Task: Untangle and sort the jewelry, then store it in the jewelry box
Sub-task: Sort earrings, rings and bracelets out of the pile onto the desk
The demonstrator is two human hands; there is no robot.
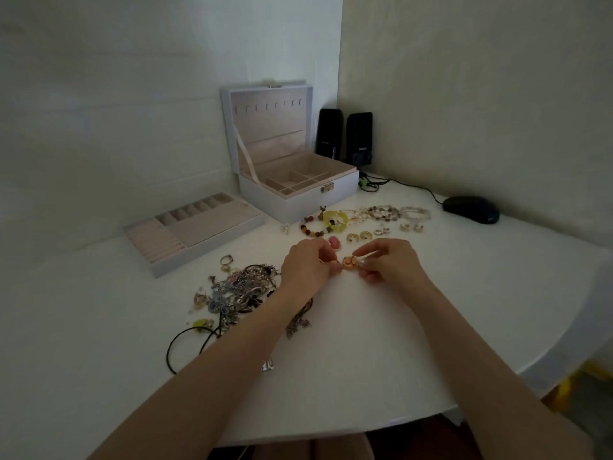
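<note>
White bench (pixel 365 343), rounded edge near right. Plain pale walls, left (pixel 116 94) & right (pixel 481 94), meet at far corner. Light dim, flat. 2 black speakers (pixel 345 136) in corner; black mouse (pixel 471 209) far right, w/ cable. Floor (pixel 583 386) near right blurred, yellow patch.

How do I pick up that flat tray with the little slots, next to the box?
Use both hands on the tray's outer walls, one at each short end, coming down from above. It lies flat on the table, wide and shallow, its compartments open upward, so a level two-sided hold should keep it from tipping.
</note>
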